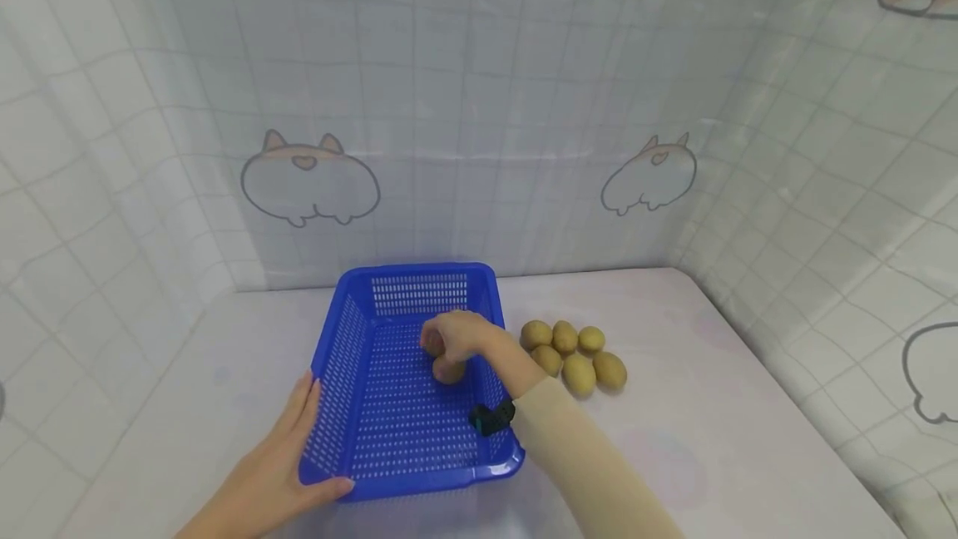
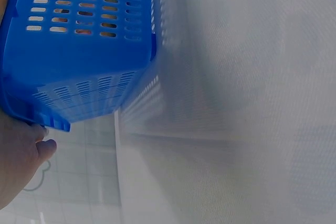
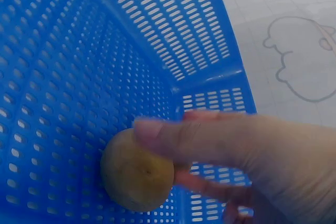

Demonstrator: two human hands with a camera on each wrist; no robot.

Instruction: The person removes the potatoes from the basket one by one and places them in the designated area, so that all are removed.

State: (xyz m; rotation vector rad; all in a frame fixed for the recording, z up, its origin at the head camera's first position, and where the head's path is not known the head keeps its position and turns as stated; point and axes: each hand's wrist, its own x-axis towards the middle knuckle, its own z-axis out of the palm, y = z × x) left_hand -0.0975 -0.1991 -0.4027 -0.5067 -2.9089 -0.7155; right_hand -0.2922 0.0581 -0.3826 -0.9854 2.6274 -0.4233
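Observation:
A blue perforated plastic basket (image 1: 412, 481) stands on the table. My left hand (image 1: 273, 452) holds its near left corner, fingers along the left rim and thumb on the front rim. In the left wrist view, fingertips (image 2: 46, 149) show at the basket's edge. Inside the basket, my right hand (image 1: 460, 335) curls its fingers round a potato (image 1: 432, 344), mostly hidden by the hand. Another potato (image 3: 137, 174) lies just under the thumb in the right wrist view. Several yellow-brown potatoes (image 1: 580, 374) sit grouped on the table right of the basket.
The table (image 1: 718, 406) has a pale cover. Behind and at both sides rise white gridded walls (image 1: 479, 131) with cartoon animal drawings. A black wrist device (image 1: 492, 417) on the right arm hangs over the basket's right side.

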